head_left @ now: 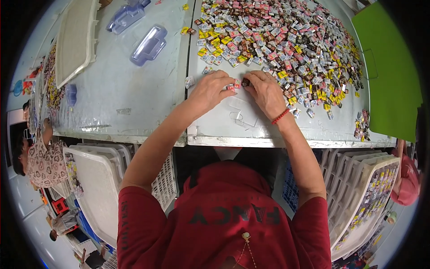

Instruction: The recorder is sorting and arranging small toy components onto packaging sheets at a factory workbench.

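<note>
My left hand (209, 93) is at the front edge of a big pile of small wrapped pieces (273, 40) in pink, yellow, white and dark brown. Its thumb and fingers close around small pink pieces (237, 84). Facing it, my right hand (267, 93) has a dark brown piece (245, 82) pinched between thumb and fingertips, close beside the pink ones. A red bead bracelet circles that wrist. Just below both hands, on the pale table, lies a clear plastic tray (244, 117); its exact shape is hard to make out.
On the left table lie bluish clear trays (150, 45) and a large white tray (76, 40). A green panel (385, 67) borders the right side. White plastic crates (96, 193) stand below the table on both sides. Other people work at far left and right.
</note>
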`<state>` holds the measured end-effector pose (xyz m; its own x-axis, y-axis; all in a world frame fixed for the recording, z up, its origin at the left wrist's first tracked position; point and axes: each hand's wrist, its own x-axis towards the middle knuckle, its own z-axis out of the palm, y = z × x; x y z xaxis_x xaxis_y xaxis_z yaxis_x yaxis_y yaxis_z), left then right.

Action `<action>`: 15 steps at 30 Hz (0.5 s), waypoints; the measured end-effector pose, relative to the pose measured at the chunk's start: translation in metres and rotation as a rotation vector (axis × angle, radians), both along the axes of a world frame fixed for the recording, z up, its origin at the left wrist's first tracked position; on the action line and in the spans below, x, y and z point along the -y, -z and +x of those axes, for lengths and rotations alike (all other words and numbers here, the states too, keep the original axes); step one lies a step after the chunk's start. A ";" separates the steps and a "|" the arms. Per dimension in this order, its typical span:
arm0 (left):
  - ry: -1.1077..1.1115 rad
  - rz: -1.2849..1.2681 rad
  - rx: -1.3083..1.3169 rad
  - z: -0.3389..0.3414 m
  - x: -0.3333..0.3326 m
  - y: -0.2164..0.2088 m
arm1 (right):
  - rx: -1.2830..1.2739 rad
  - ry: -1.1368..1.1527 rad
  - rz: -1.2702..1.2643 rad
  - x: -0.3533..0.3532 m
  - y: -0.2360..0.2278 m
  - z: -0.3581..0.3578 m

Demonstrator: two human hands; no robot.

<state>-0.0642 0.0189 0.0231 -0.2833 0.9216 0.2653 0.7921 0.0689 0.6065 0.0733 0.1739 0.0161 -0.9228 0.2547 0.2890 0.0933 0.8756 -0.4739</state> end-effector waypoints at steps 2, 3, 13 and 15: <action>-0.017 0.002 -0.014 -0.001 0.001 0.004 | -0.009 0.002 -0.005 -0.002 0.002 0.002; -0.035 0.005 -0.030 -0.003 0.001 0.007 | -0.020 0.003 -0.009 -0.003 0.003 0.002; -0.043 0.048 -0.093 0.004 0.007 0.009 | -0.002 0.016 0.008 -0.004 0.001 0.009; -0.035 0.050 -0.087 0.005 0.004 0.010 | -0.011 0.018 0.013 -0.004 0.001 0.008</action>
<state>-0.0596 0.0146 0.0128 -0.2888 0.8965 0.3361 0.8397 0.0686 0.5386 0.0818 0.1778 0.0148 -0.9151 0.2671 0.3020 0.1038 0.8798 -0.4638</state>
